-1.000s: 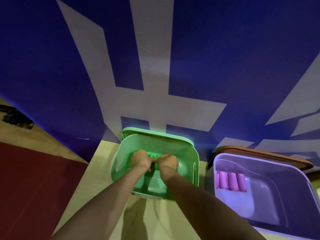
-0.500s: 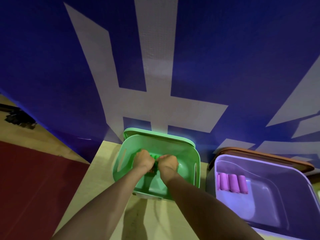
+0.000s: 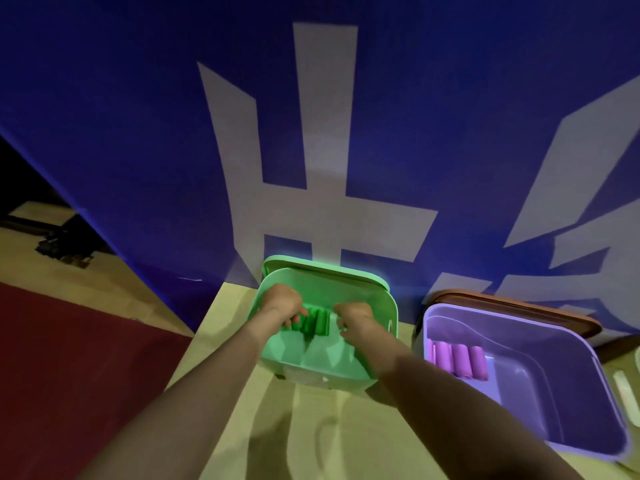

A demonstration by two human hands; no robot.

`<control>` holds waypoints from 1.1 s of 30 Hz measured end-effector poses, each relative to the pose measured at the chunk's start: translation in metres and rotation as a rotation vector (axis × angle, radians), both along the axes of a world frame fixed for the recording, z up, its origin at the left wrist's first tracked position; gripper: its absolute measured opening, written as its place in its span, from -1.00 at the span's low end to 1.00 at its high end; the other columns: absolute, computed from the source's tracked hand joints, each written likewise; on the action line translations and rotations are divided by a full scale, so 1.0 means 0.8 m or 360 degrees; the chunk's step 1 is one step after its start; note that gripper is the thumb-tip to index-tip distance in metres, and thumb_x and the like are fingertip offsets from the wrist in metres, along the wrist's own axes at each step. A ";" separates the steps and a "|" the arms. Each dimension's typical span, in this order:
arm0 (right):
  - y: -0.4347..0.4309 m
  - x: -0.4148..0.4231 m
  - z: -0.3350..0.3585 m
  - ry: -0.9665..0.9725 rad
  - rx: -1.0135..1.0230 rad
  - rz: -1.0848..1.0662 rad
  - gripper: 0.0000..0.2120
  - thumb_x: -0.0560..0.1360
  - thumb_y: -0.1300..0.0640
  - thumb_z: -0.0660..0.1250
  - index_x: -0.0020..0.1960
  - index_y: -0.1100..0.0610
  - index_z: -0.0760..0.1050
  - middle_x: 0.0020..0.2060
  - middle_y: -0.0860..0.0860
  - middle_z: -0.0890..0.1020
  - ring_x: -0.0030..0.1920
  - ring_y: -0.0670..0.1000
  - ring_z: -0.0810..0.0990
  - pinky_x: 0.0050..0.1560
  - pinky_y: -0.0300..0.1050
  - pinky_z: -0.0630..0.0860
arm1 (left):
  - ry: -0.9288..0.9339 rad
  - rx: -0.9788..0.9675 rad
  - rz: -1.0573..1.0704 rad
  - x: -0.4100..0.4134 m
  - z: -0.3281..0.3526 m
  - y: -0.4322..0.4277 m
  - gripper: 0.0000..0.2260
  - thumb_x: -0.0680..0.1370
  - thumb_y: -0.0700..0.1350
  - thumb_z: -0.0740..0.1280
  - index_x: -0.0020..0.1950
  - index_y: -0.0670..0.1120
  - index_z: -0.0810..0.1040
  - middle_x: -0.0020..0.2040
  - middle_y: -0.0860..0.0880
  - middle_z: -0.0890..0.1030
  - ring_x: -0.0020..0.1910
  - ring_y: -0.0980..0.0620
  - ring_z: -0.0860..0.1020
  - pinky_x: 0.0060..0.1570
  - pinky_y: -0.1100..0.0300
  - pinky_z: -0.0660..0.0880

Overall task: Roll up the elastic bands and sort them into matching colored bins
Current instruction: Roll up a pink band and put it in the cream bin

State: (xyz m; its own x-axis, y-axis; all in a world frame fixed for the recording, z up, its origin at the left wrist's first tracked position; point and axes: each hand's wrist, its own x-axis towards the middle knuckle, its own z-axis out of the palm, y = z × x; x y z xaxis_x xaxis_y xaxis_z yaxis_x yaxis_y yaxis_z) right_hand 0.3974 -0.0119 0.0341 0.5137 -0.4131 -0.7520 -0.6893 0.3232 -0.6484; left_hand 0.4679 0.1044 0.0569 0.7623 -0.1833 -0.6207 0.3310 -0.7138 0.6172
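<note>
Both arms are reaching forward over the counter (image 3: 311,427) into the green bin (image 3: 389,327); the left hand (image 3: 280,304) is sitting at the bin's left side, its fingers curling down onto the leftmost of the green rolled bands (image 3: 317,321); whether it is gripping that roll or only touching it I cannot tell for sure, but the fingertips are wrapping over its edge; the rolls are lying side by side in a short row on the bin floor, near the middle, closer to the far wall; the right hand (image 3: 356,320) is hovering just right of the row, apart from the rolls, fingers curling into a loose fist with nothing showing inside; a green lid (image 3: 322,265) is leaning behind the green bin against the blue banner (image 3: 138,133), which is carrying big white strokes; right of the green bin, near but not touching, the purple bin (image 3: 595,368) is sitting on the counter; a row of purple rolled bands (image 3: 459,362) is lying against its left inner wall, rolls touching each other; a brown lid (image 3: 519,301) is standing behind the purple bin; a red floor patch (image 3: 52,368) is showing left of the counter.
</note>
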 end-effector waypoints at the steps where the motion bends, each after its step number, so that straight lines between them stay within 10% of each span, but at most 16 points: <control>1: -0.003 -0.006 0.010 -0.0043 0.0067 -0.0022 -0.88 0.55 0.28 0.26 0.07 0.24 0.51 0.08 0.20 0.54 -0.02 0.07 0.50 -0.04 -0.08 0.40 | 0.0015 -0.0070 0.0059 -0.002 0.012 0.003 -0.81 0.57 -0.31 0.16 -0.22 -0.19 0.44 -0.25 -0.14 0.60 -0.51 0.01 0.35 -0.53 0.28 0.23; 6: -0.041 -0.062 0.091 -0.0460 0.0076 0.0103 -0.90 0.55 0.21 0.29 -0.12 0.05 0.50 -0.11 -0.01 0.56 -0.16 -0.09 0.54 -0.15 -0.15 0.42 | 0.0016 -0.0345 0.0161 -0.052 0.086 0.006 -0.92 0.61 -0.26 0.19 0.10 -0.17 0.41 -0.27 -0.06 0.55 -0.70 0.20 0.37 -0.63 0.39 0.22; 22: -0.230 -0.489 0.131 -0.0851 -0.0489 -0.0061 -0.91 0.53 0.17 0.34 0.00 0.15 0.58 -0.10 0.08 0.60 -0.09 -0.02 0.54 -0.04 -0.13 0.41 | -0.0048 -0.0842 -0.0616 -0.452 0.085 -0.203 -0.92 0.57 -0.21 0.32 -0.11 -0.08 0.55 -0.24 -0.08 0.59 -0.44 0.13 0.46 -0.44 0.35 0.38; 29: -0.224 -0.576 -0.004 -0.0655 -0.0458 0.0090 -0.97 0.53 0.19 0.34 -0.05 0.11 0.56 -0.09 0.06 0.60 -0.05 0.00 0.55 -0.04 -0.14 0.43 | -0.0041 -0.0142 -0.1439 -0.488 -0.070 -0.171 -0.57 0.33 -0.29 0.54 0.14 -0.03 0.55 0.18 -0.06 0.53 0.17 0.02 0.51 0.11 0.14 0.54; 33: -0.190 -0.596 -0.071 -0.0552 -0.0525 0.0530 -0.82 0.45 0.12 0.45 0.00 0.18 0.58 -0.10 0.07 0.62 -0.12 -0.03 0.56 -0.11 -0.23 0.49 | -0.0571 0.0210 -0.1812 -0.495 -0.119 -0.148 -0.53 0.32 -0.09 0.57 0.19 0.05 0.53 0.16 0.02 0.34 0.22 0.04 0.31 0.31 0.15 0.33</control>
